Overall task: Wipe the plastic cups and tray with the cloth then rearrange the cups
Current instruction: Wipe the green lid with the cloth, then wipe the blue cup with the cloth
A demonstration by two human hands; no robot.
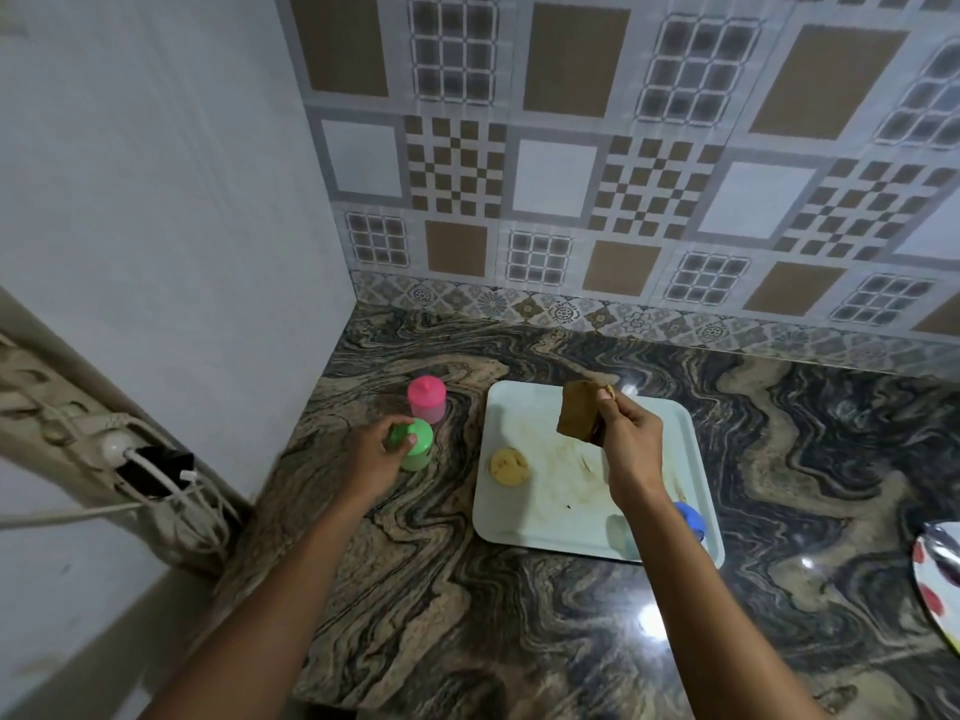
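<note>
A white tray with brownish stains lies on the marbled counter. On it stand a yellow cup at the left and a blue cup at the near right, partly hidden by my right forearm. A pink cup and a green cup stand on the counter to the left of the tray. My left hand grips the green cup from its left side. My right hand hovers above the tray and pinches a folded brown cloth that hangs down.
A wall stands close on the left, with a power strip, plug and cables at its edge. The tiled backsplash runs behind the counter. A plate with red spots shows at the right edge.
</note>
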